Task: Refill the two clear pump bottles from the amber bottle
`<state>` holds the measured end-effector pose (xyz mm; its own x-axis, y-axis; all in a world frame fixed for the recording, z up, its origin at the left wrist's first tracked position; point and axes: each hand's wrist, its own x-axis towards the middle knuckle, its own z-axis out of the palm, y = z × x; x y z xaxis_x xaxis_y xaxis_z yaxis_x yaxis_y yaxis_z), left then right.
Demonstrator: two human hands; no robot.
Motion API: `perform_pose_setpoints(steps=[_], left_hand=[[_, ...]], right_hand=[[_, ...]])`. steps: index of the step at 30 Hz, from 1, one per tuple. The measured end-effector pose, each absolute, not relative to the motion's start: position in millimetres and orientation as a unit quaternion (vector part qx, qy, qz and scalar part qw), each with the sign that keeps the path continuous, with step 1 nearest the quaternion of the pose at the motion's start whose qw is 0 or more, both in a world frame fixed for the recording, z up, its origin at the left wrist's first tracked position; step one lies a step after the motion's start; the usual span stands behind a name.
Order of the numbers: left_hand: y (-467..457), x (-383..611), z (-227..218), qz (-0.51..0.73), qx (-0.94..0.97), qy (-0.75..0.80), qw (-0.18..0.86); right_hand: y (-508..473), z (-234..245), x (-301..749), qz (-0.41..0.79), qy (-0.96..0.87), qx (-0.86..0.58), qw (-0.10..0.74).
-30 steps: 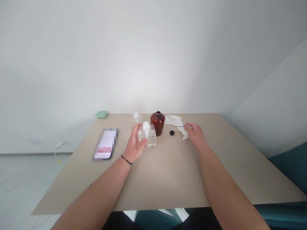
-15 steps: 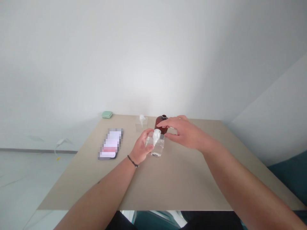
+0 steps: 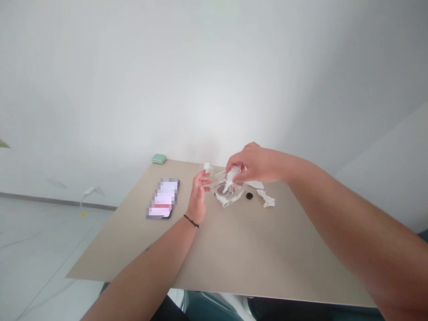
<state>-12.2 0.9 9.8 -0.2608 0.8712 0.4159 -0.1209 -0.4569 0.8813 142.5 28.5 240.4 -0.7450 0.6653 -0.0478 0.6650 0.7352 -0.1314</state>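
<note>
My right hand (image 3: 245, 165) pinches a white tapered piece (image 3: 230, 178), narrow end down, over a clear angular container (image 3: 230, 196). Whether the piece is a funnel or a fold of tissue is hard to tell. The container looks tilted on the table, with a darker tint showing through it. My left hand (image 3: 199, 191) is at its left side, fingers apart; whether the fingertips touch it I cannot tell. Behind that hand stands a smaller white-topped clear container (image 3: 207, 168). The brown bottle cannot be made out.
A small black disc (image 3: 249, 195) and a white crumpled-looking piece (image 3: 266, 198) lie right of the container on the beige table (image 3: 234, 249). A phone (image 3: 163, 198) lies to the left. A green case (image 3: 158, 158) sits at the back left corner, by the wall.
My left hand has let go of the clear container and spread its fingers. My right hand has closed on the white tapered piece. The brown bottle has dropped from sight, and the view has shifted.
</note>
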Motion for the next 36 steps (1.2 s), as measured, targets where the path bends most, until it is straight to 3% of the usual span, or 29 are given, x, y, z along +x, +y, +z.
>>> perform_pose_setpoints(steps=[5,10,15,20,26,36], left_hand=[[12,-25,7,0.732,0.370,0.494,0.290],[17,-27,7,0.702,0.375,0.541,0.271],[12,-23,7,0.650,0.445,0.557,0.264],[-4,-13,15,0.522,0.633,0.470,0.327],[-14,-5,23,0.367,0.770,0.410,0.324],[-13,-1,23,0.320,0.804,0.387,0.317]], right_hand=[[58,271,135,0.012,-0.890,-0.451,0.070],[81,268,117,-0.037,-0.864,-0.497,0.070],[90,262,100,-0.033,-0.836,-0.540,0.091],[97,266,69,-0.002,-0.838,-0.527,0.141],[115,232,16,-0.018,-0.877,-0.477,0.063],[134,157,-2,-0.024,-0.887,-0.461,-0.012]])
